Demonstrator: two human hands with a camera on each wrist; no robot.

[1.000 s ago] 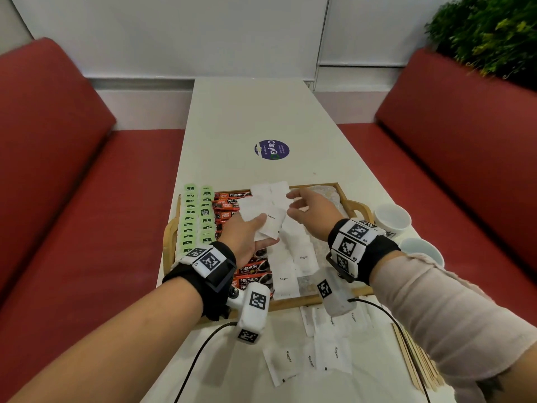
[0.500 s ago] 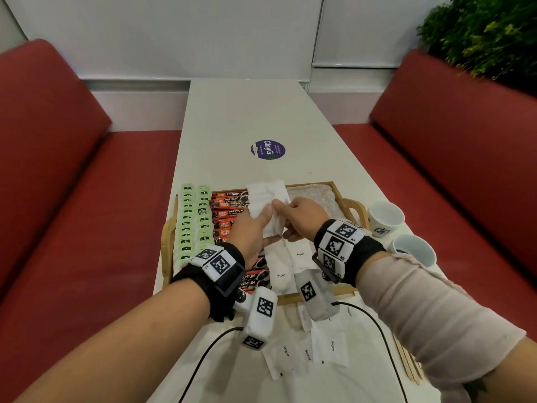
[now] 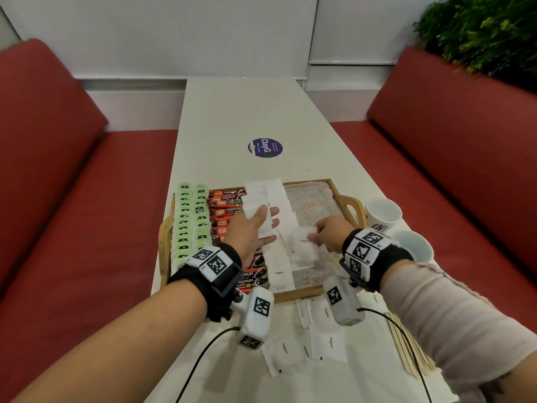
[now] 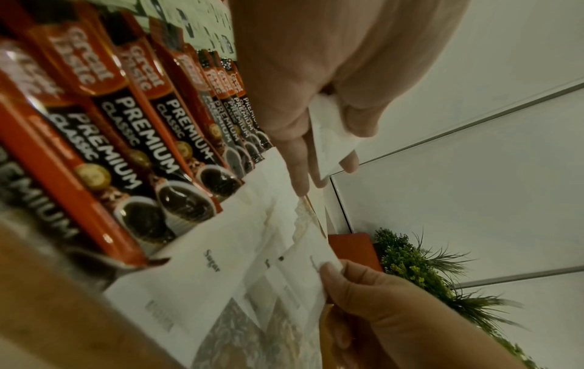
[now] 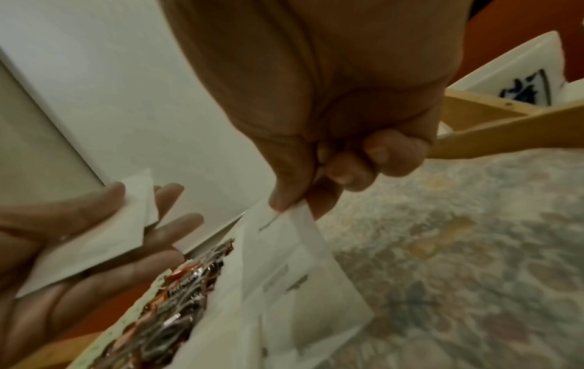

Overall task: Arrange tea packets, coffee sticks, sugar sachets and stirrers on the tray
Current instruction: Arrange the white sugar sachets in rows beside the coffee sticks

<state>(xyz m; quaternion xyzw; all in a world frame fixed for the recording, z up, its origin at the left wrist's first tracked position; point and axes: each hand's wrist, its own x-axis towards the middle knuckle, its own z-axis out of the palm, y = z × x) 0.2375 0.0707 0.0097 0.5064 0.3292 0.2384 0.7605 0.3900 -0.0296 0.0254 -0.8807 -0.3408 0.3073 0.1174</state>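
Note:
A wooden tray [image 3: 299, 293] holds green tea packets [image 3: 191, 219] on its left, red-black coffee sticks [image 3: 225, 205] beside them and a column of white sugar sachets [image 3: 277, 266] in the middle. My left hand [image 3: 251, 229] hovers over the coffee sticks, palm up, its thumb pinning a small stack of sachets [image 5: 104, 237] against the fingers. My right hand [image 3: 331, 231] pinches a single sugar sachet [image 3: 302, 245] by its top edge, low over the tray's patterned liner [image 5: 458, 249] just right of the column. Wooden stirrers [image 3: 406, 347] lie on the table at the near right.
Several loose sugar sachets [image 3: 328, 341] lie on the white table in front of the tray. Two white cups [image 3: 382, 213] [image 3: 414, 245] stand right of the tray's handle. A round sticker [image 3: 265, 147] is farther up the table. Red benches flank both sides.
My right hand has drawn one sachet away from the stack in my left hand and carried it right and down toward the tray. The left hand has stayed over the tray's middle.

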